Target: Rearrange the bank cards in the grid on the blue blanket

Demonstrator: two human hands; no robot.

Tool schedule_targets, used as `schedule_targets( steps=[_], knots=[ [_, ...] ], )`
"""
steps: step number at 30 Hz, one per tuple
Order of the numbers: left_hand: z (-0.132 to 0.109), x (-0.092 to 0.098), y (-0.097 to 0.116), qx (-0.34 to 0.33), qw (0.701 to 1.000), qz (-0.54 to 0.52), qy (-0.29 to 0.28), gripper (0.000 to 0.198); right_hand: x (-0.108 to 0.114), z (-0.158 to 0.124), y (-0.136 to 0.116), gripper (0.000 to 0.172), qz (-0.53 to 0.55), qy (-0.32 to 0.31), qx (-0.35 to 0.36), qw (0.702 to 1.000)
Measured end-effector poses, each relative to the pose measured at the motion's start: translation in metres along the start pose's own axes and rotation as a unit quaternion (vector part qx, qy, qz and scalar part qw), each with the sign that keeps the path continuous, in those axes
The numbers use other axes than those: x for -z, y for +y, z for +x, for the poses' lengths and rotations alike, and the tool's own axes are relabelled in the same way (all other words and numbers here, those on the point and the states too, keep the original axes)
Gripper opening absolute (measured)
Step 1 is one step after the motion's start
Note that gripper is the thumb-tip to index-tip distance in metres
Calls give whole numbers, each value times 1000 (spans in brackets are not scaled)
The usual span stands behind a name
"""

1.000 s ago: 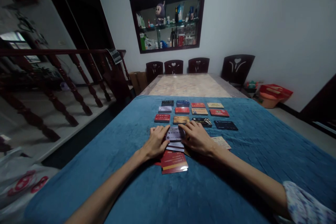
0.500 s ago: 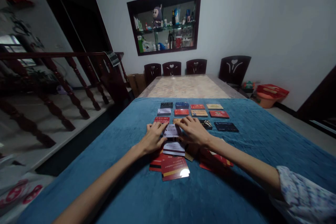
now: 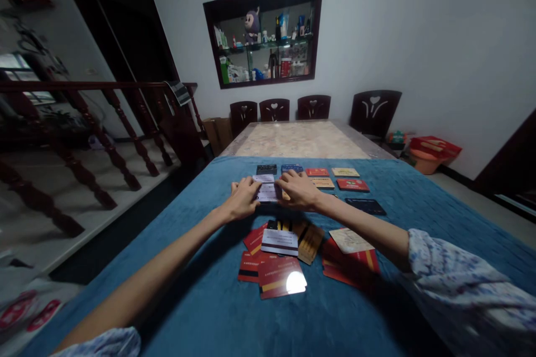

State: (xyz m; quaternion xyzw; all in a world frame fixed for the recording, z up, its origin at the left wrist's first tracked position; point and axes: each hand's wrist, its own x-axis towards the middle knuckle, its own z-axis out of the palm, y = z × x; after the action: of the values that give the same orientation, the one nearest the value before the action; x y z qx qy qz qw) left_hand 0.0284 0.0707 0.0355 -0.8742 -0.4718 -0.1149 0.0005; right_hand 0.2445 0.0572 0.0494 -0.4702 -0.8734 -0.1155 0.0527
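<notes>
Both hands grip a silver-white card point(image 3: 267, 193) by its opposite ends. My left hand point(image 3: 243, 198) has its fingers closed on the left end, and my right hand point(image 3: 298, 191) is closed on the right end. Just beyond it lies a pile of similar pale cards point(image 3: 263, 178), partly covered by the hands. Nearer to me is a loose heap with a pale striped card point(image 3: 280, 242), a red card point(image 3: 280, 276) and a gold card point(image 3: 311, 242). To its right, a cream card point(image 3: 350, 240) overlaps red cards point(image 3: 349, 265) under my right forearm.
Neat card piles line the far part of the blue cloth point(image 3: 188, 268): black point(image 3: 267, 169), blue point(image 3: 292, 168), red point(image 3: 317, 172), cream point(image 3: 345, 172), orange-tan point(image 3: 322, 182), another red point(image 3: 353, 184) and dark blue point(image 3: 365, 206). Chairs point(image 3: 274, 110) stand behind the table.
Both hands have moved away from me and slightly left, carrying the card toward the pale pile. The loose heap and the cream card now show more fully.
</notes>
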Motion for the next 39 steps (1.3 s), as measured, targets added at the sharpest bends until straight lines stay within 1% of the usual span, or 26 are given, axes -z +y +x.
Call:
schedule_targets(
  steps=[4, 7, 9, 14, 18, 21, 23, 31, 39],
  knots=[
    [14, 6, -5, 20, 999, 24, -30, 36, 2, 18, 4, 37, 3, -30, -7, 1000],
    [25, 8, -10, 32, 997, 42, -48, 34, -1, 33, 9, 39, 2, -51, -11, 999],
    [33, 8, -13, 37, 997, 48, -54, 33, -2, 42, 13, 40, 4, -64, -16, 998],
    [53, 5, -24, 26, 997, 56, -55, 27, -1, 62, 19, 33, 12, -95, -34, 995],
    [70, -2, -36, 26, 996, 68, -61, 33, -1, 76, 24, 34, 18, -111, -47, 993],
    [80, -7, -44, 32, 994, 77, -67, 40, -4, 86, 27, 35, 20, -125, -58, 990],
    [86, -11, -48, 35, 993, 81, -73, 41, -7, 92, 28, 35, 22, -139, -64, 988],
    [103, -23, -57, 46, 991, 83, -90, 42, -18, 110, 33, 43, 33, -163, -79, 983],
    [113, -23, -59, 54, 988, 63, -128, 36, -25, 120, 37, 41, 57, -182, -90, 977]
  ],
)
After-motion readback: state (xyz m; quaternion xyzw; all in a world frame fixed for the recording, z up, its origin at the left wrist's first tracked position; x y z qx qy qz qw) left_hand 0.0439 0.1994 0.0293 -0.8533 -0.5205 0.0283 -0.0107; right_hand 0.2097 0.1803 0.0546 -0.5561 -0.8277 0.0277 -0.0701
